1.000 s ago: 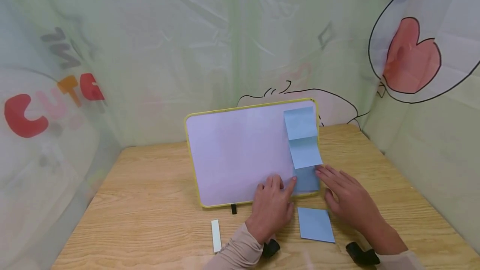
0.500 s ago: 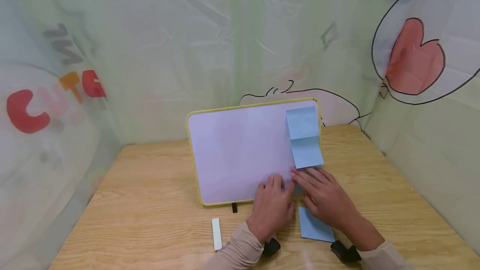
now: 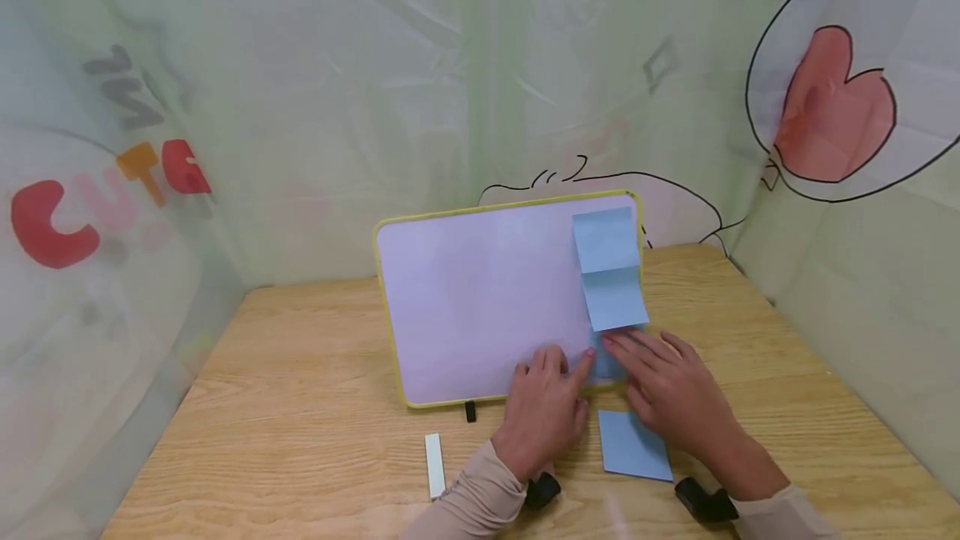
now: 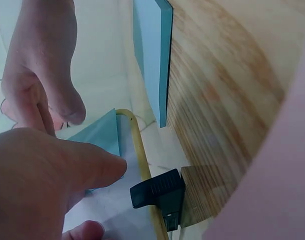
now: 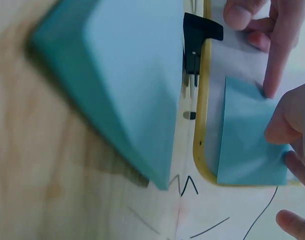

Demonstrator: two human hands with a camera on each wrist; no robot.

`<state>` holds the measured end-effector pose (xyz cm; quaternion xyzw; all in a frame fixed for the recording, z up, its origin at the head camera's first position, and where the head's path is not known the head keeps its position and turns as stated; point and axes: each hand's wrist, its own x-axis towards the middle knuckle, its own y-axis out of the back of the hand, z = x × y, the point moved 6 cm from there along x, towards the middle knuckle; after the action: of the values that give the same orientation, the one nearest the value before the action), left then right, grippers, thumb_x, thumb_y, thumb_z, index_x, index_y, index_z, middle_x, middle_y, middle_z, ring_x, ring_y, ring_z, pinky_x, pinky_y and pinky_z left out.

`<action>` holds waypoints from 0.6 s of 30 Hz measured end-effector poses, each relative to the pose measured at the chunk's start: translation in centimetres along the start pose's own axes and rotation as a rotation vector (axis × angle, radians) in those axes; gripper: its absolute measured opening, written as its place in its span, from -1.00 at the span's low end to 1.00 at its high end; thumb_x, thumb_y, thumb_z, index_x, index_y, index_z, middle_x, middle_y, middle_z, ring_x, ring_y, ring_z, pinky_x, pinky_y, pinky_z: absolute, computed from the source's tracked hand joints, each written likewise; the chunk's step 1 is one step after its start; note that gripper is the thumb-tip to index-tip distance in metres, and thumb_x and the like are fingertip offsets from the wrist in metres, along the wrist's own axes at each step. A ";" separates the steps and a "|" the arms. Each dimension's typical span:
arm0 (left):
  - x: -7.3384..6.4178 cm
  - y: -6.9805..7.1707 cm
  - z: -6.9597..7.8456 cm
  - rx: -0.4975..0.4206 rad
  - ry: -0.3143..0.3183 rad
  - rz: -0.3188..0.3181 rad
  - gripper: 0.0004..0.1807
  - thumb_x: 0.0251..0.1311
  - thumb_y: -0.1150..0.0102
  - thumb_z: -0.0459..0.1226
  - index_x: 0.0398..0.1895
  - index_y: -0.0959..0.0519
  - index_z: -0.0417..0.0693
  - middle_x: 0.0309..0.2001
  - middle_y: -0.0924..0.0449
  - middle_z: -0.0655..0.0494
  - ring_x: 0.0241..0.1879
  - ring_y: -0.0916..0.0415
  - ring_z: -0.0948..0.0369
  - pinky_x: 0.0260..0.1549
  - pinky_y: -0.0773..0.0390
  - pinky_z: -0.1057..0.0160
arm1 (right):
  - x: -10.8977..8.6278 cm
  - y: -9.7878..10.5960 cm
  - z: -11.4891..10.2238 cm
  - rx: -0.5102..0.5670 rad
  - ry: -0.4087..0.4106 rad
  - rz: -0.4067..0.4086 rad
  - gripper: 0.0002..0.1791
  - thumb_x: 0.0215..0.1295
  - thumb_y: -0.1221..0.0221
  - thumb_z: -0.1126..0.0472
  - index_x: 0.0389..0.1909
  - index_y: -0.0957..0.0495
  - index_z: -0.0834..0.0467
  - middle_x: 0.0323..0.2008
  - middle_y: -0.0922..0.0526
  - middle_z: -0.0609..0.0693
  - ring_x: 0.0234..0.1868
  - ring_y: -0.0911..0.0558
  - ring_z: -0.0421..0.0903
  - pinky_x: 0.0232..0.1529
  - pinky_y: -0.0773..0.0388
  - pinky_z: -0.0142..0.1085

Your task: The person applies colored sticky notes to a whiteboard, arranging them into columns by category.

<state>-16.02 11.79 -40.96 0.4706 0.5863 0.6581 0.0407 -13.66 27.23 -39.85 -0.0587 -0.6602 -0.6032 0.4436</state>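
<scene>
A whiteboard (image 3: 480,307) with a yellow frame stands propped up on the table. Two blue sticky notes, an upper one (image 3: 606,240) and a middle one (image 3: 617,300), run down its right side. Below them lies a third sticky note (image 3: 606,367), partly covered by the fingers. My left hand (image 3: 542,417) rests at the board's lower edge, its extended index fingertip touching that note's left edge. My right hand (image 3: 681,394) lays its fingers across the same note, just under the middle one. The right wrist view shows the lowest note (image 5: 247,140) flat on the board.
A pad of blue sticky notes (image 3: 633,450) lies in front of the board, below the right hand. Left of the left forearm is a thin pale strip (image 3: 435,467). A black clip (image 4: 160,192) grips the board's lower frame. Printed curtains (image 3: 337,107) surround the table.
My right hand has swept left over the lowest note from its right edge, then moved back slightly right. The left hand stays in nearly the same place.
</scene>
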 end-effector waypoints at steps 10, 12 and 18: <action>-0.2 0.1 -0.3 0.002 -0.006 0.003 -0.41 0.13 -0.33 -0.07 0.31 -0.56 0.23 -0.33 -0.31 0.18 -0.42 0.02 0.27 -0.54 0.07 0.34 | -1.0 1.3 1.6 -0.023 -0.060 0.092 -0.43 0.43 0.23 0.08 0.12 -0.62 0.30 0.15 -0.63 0.14 0.09 -0.62 0.22 -0.03 -0.48 0.22; -0.1 0.1 -0.4 -0.009 -0.003 -0.003 -0.42 0.15 -0.33 -0.07 0.30 -0.56 0.23 -0.32 -0.31 0.18 -0.41 0.03 0.28 -0.53 0.07 0.34 | -1.0 1.4 1.6 -0.018 -0.068 0.097 -0.42 0.43 0.23 0.07 0.12 -0.62 0.31 0.15 -0.63 0.15 0.08 -0.63 0.23 -0.03 -0.49 0.21; -0.2 0.3 -0.6 -0.110 -0.015 -0.057 -0.42 0.26 -0.26 -0.06 0.37 -0.49 0.13 -0.25 -0.36 0.17 -0.38 -0.14 0.30 -0.52 -0.02 0.39 | -0.7 1.6 1.4 0.018 -0.091 0.136 -0.44 0.42 0.20 0.06 0.08 -0.63 0.31 0.06 -0.67 0.17 0.03 -0.64 0.22 -0.11 -0.50 0.19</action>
<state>-16.13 11.12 -40.77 0.4555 0.5621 0.6845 0.0897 -12.98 29.20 -38.92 -0.1268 -0.6795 -0.5626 0.4535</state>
